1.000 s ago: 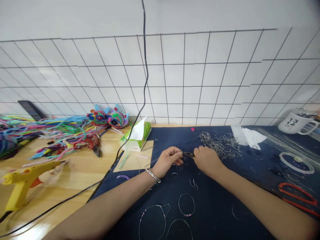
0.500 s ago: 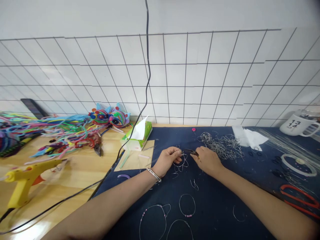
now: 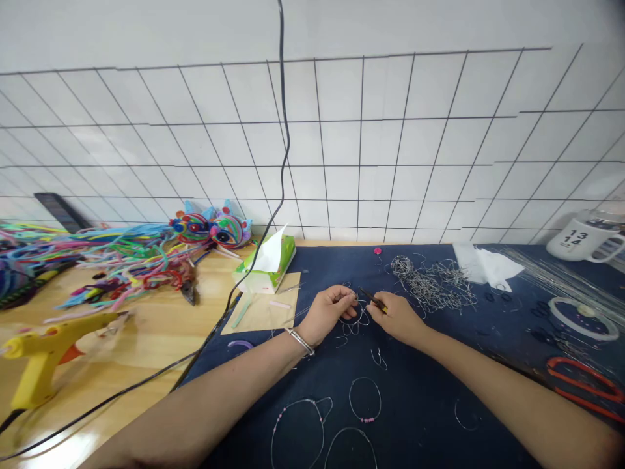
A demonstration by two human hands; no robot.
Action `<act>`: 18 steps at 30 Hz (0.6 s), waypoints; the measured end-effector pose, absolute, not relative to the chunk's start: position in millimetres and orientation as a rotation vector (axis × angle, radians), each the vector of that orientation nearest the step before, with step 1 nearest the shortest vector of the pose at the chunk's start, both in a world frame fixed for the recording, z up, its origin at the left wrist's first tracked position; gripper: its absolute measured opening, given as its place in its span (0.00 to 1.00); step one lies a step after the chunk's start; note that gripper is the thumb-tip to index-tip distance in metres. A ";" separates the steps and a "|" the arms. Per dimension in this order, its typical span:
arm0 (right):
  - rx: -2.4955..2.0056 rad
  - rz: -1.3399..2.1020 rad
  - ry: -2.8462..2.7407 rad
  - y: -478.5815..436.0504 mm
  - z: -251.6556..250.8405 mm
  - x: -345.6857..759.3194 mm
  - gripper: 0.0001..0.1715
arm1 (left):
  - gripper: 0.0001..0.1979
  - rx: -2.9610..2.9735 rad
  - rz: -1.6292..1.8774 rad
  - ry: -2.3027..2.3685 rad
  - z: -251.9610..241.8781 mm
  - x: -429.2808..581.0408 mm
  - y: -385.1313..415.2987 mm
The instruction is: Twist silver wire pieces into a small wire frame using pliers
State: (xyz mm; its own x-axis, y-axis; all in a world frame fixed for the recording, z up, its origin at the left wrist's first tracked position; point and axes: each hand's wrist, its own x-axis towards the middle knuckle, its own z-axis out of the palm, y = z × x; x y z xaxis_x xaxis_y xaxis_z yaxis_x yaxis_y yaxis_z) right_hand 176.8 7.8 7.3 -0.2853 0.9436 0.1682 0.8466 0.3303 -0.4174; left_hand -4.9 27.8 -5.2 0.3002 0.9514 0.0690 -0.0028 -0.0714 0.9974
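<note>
Right hand (image 3: 398, 318), clamped on pliers (image 3: 375, 301), has edged nearer the left hand (image 3: 328, 312) pinching wire (image 3: 361, 319), narrow room between them.

Yellow glue gun (image 3: 43, 355), white mug (image 3: 579, 242)

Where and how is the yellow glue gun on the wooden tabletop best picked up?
Probably by the handle, coming from the near left side. The glue gun lies with its handle slanting toward the person, while the nozzle points off to the right, so this approach stays clear of the tip. Mind the black cable at the handle's base.
</note>
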 end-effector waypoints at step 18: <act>-1.538 -0.306 -2.822 -11.2 23.0 170.3 0.10 | 0.13 1.337 1.331 1.036 -7.4 -10.7 36.1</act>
State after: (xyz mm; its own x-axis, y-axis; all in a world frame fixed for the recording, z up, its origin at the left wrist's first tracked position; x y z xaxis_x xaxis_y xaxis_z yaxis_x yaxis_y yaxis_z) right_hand 170.3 -11.2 23.0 -0.5432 0.8395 0.0144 0.8230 0.5291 0.2068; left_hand -10.7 36.1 -7.4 0.0487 0.9800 0.1927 -0.0530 -0.1902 0.9803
